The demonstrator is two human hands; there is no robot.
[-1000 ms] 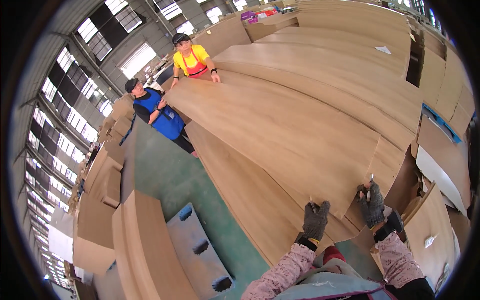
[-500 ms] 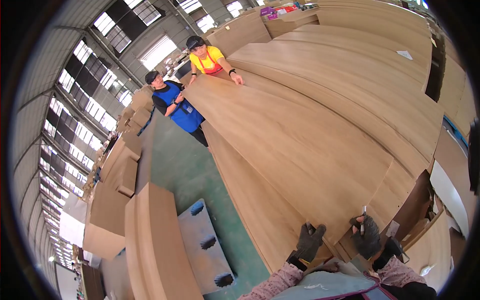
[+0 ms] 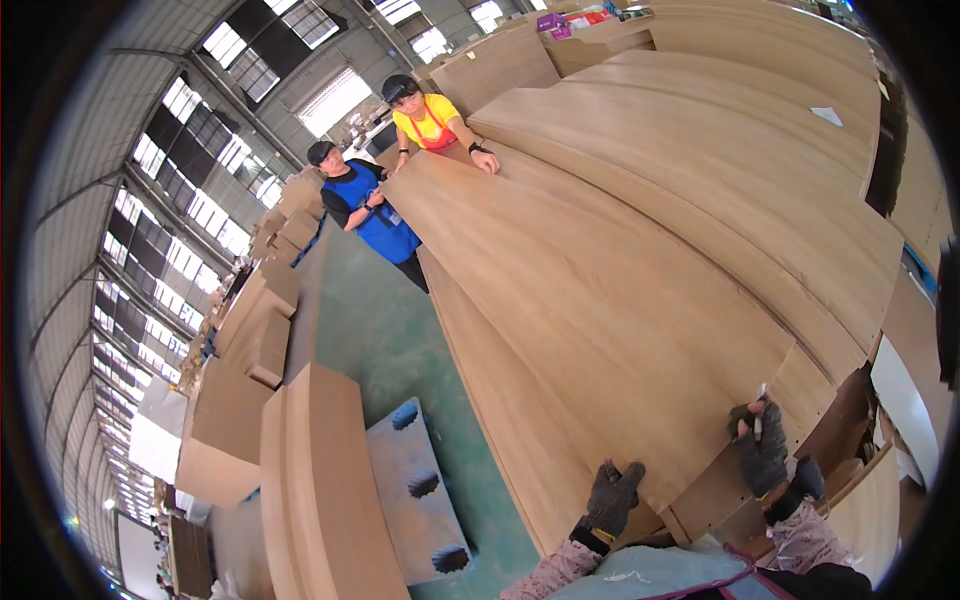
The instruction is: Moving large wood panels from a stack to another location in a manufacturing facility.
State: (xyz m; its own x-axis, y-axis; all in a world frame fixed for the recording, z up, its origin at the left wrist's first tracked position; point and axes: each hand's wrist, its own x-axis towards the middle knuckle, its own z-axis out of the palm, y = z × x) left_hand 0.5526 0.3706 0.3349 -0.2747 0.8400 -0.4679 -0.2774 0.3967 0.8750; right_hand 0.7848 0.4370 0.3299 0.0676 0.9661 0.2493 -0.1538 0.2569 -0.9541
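A long wood-grain panel [image 3: 600, 320] lies on top of a stack of similar boards, its near end in front of me. My left hand [image 3: 613, 497], in a dark glove, rests on the panel by its near left corner with thumb and fingers spread. At the near right edge my gloved right hand [image 3: 760, 447] is closed around a slim whitish tool [image 3: 764, 392], whose kind I cannot make out. At the far end a person in a blue apron [image 3: 385, 235] holds the panel's edge. Beside them, a person in a yellow shirt [image 3: 440, 115] has one hand on the boards.
More large boards [image 3: 700, 150] are stacked along the right. To the left, a grey pallet [image 3: 420, 490] with dark openings lies on the green floor [image 3: 385, 320], next to a tall board stack [image 3: 315, 480]. Scraps and a white sheet [image 3: 905, 400] are at the right.
The whole view has shifted slightly, so the scene sits farther right. My right hand has moved a little right, away from my left; the left stays at the panel's near end.
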